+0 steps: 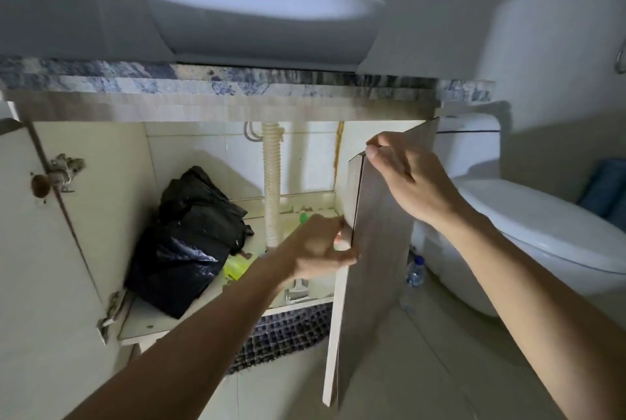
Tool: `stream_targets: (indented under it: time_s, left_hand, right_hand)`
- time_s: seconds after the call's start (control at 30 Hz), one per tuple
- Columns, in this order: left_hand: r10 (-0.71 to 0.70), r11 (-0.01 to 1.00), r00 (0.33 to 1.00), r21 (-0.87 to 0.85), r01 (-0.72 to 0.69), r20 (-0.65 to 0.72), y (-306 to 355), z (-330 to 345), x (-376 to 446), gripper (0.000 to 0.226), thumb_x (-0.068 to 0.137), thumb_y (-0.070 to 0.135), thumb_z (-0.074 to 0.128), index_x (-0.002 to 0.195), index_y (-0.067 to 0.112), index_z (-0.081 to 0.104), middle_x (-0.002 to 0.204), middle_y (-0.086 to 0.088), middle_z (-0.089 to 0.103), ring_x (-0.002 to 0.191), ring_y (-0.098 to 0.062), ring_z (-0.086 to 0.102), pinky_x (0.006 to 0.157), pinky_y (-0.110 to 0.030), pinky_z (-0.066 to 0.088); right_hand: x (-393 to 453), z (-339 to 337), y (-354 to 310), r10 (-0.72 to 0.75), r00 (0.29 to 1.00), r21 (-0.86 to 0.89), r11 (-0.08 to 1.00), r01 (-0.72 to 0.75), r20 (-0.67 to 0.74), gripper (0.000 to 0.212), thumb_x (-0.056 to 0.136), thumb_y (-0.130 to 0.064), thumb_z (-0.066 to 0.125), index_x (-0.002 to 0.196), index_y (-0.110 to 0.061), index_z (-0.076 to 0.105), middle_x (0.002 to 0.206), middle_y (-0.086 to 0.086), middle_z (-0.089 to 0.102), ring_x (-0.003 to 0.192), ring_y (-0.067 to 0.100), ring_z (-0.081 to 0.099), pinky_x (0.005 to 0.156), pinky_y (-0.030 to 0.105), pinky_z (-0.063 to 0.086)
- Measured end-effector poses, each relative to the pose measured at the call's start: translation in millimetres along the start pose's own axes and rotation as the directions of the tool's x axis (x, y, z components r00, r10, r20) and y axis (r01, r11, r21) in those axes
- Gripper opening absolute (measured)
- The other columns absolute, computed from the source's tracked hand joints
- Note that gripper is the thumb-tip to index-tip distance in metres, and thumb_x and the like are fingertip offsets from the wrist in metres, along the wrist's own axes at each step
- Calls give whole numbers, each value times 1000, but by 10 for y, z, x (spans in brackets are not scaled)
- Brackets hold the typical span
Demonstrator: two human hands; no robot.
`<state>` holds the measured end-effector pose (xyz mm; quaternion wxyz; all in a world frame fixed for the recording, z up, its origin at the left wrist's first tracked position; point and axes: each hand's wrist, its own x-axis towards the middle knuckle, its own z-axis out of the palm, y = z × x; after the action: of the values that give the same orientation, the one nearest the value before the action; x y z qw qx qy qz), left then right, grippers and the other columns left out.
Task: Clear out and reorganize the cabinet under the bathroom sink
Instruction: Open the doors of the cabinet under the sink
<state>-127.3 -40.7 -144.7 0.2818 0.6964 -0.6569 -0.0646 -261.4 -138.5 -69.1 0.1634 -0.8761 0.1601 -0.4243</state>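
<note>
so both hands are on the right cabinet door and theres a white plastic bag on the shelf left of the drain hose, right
Not quite: the crumpled plastic bag is black, not white, as the head view shows. The rest holds: the left hand and right hand both grip the grey wood-grain right cabinet door, and the bag sits on the shelf left of the cream corrugated drain hose.

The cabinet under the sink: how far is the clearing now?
Barely started. Done: the left door stands open. In hand: the right hand grips the top of the right door and the left hand holds its edge. Left: the black bag, a green bottle and other small items are inside; nothing looks sorted.
</note>
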Motion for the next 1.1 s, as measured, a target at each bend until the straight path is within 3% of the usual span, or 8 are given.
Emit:
stream_targets:
  time_s: [0.2,0.37,0.6,0.7,0.8,0.9,1.0,1.1]
  left_hand:
    - [206,942,969,239,-233,133,382,198,102,23,87,49,59,92,27,62,104,6,71,99,-11,66,89,-32,52]
    - [343,857,927,352,-376,154,739,457,302,52,87,61,48,107,14,56,104,-4,72,90,-21,69,81,-37,55]
    - [387,870,897,237,-433,215,1301,1022,638,55,91,51,54,124,9,41,118,-12,62,107,-30,60,88,-43,51]
    - [369,891,874,147,-430,316,1449,1292,782,79,92,46,54,151,15,11,157,-5,26,141,-26,32,112,-41,34]
    - [352,912,870,85,-402,345,1507,1521,912,85,93,43,55,153,22,-2,161,0,8,146,-25,22,114,-41,28]
    - [345,922,879,58,-384,330,1540,1614,1010,84,93,41,54,153,23,-3,162,0,6,147,-24,19,116,-41,27]
    - [350,927,885,24,-374,308,1507,1628,1063,81,94,41,53,153,25,-1,162,2,6,148,-19,13,118,-40,22]
    - [348,932,884,-13,-363,313,1402,1596,1046,81,93,41,53,153,26,1,161,4,10,147,-19,19,117,-39,25]
  right_hand:
    - [-471,-436,51,125,992,114,986,-125,7,29,91,-41,55,114,-23,56,112,6,65,105,23,60,96,42,48]
    - [-716,-659,222,181,972,150,976,-159,-151,31,87,-26,65,115,-18,55,104,-11,59,92,-20,51,80,-1,37]
    - [-1013,-1087,621,361,808,161,932,-324,-466,28,93,-13,56,120,-20,54,95,20,62,75,18,55,58,2,38]
    - [-1070,-1265,868,459,694,248,887,-389,-555,22,94,-16,54,115,-18,55,85,-8,60,70,2,54,63,6,42]
    - [-1088,-1413,1083,504,626,254,857,-448,-595,16,94,-21,54,102,-7,56,85,3,58,72,10,51,63,17,42]
    - [-1086,-1482,1181,482,631,230,867,-442,-607,9,94,-21,53,98,-13,56,85,-2,59,69,4,52,59,6,40]
    - [-1107,-1458,1170,464,644,145,863,-484,-609,13,96,-23,50,109,-18,52,90,-11,59,86,10,58,71,10,43]
    - [-1126,-1380,1104,438,663,-15,828,-561,-607,55,96,-18,50,145,-10,26,135,7,49,123,21,48,102,34,42]
